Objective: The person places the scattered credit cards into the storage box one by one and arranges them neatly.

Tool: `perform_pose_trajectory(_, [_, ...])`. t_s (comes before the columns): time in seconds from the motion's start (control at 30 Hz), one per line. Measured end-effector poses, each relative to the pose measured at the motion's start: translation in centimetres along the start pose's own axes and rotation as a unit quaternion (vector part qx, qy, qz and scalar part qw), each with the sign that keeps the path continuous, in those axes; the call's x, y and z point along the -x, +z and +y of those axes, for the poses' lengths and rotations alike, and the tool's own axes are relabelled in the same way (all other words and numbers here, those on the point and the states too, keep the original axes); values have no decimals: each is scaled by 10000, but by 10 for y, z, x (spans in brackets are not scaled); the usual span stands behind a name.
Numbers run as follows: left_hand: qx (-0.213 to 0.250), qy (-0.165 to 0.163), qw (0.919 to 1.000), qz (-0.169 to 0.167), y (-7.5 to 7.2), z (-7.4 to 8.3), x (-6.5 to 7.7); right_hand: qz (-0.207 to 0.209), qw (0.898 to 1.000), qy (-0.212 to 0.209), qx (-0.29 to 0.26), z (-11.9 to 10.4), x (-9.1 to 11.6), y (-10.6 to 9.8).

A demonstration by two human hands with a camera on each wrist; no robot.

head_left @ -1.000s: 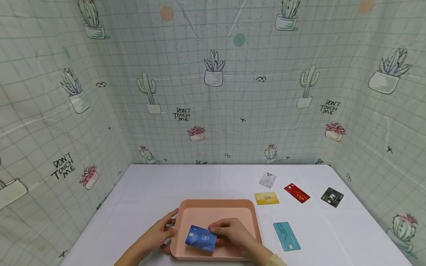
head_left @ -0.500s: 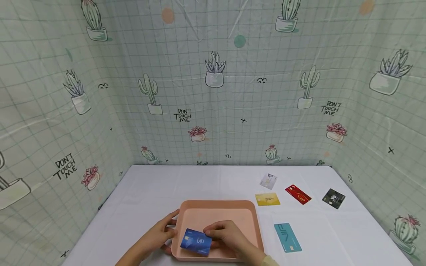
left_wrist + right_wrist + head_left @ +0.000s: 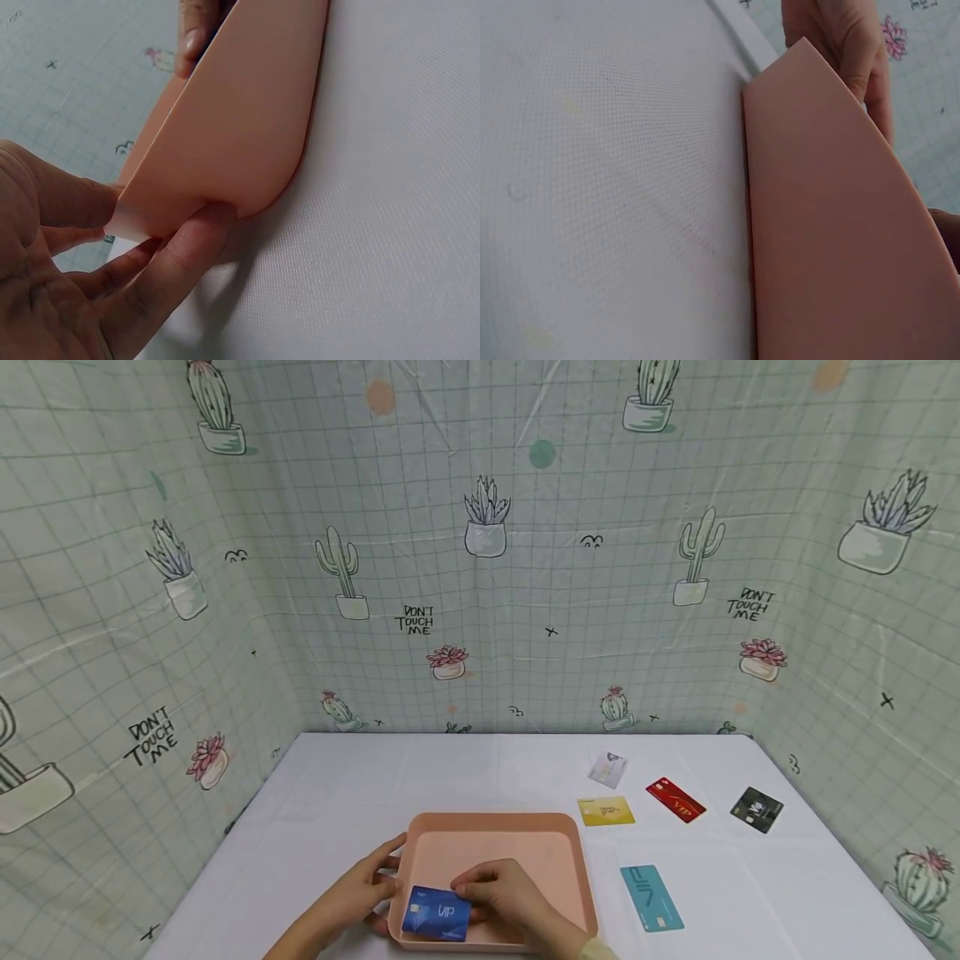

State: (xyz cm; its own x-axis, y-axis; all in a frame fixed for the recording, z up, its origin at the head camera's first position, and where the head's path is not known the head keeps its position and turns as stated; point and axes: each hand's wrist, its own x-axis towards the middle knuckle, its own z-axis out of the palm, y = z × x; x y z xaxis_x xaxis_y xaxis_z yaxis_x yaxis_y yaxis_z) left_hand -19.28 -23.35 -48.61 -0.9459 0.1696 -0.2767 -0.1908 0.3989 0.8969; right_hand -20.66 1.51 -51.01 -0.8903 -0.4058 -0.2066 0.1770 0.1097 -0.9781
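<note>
Blue card [image 3: 437,914] in right grip [image 3: 510,895], mostly leftward.

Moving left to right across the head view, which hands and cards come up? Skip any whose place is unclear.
Left hand → blue card → right hand → yellow card → red card → black card.

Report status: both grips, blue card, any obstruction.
Left grip against left side of peach tray. Right grip pinches blue VIP card at tray's near left corner; contact with tray unclear. Nothing visibly in the way.
</note>
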Motion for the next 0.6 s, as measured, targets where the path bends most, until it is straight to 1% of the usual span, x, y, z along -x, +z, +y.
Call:
perform_pose_trajectory(0.17, [-4,62,10000,-15,-1,-2,0,-74,9999,68,89,1,-2,1])
perform_pose_trajectory(0.33, [43,81,10000,-32,-1,-2,0,-82,9998,42,184,1,-3,2])
perform_pose_trajectory(0.5, [34,30,10000,-30,0,-2,0,-111,9997,-43,236,3,-3,2])
perform_pose_trajectory(0.6, [61,46,10000,-64,0,-2,0,-143,9993,-197,287,4,-3,2])
